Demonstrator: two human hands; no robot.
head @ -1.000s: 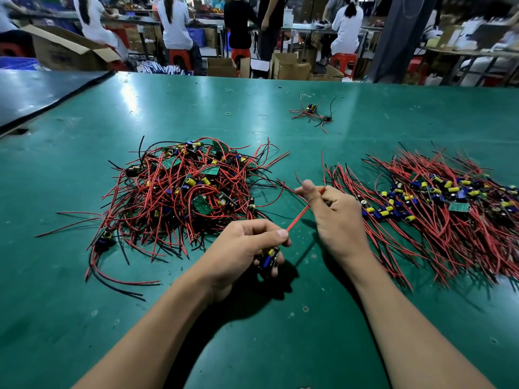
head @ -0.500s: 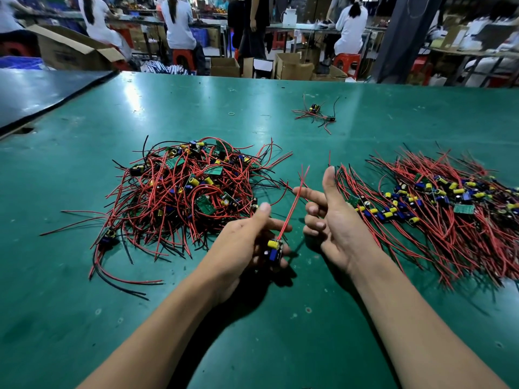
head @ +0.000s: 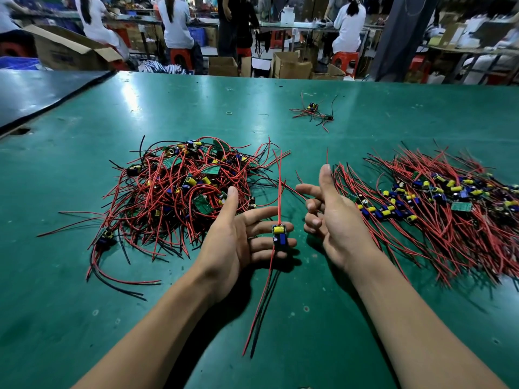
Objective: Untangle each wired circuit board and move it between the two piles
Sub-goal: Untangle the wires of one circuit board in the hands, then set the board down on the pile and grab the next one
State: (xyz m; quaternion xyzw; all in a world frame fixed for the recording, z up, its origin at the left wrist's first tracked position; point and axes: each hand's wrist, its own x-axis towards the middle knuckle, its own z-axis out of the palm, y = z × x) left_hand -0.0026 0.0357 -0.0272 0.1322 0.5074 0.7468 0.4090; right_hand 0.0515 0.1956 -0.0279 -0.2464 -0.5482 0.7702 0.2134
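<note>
On left hand (head: 234, 244), wired circuit board (head: 279, 237)

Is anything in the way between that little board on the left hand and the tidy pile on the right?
Only the person's own right hand, held open between the circuit board resting on the left hand and the straightened pile. No other object shows in that gap.

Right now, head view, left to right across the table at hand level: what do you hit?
tangled pile → left hand → circuit board lying on its fingers → right hand → straightened pile
</note>
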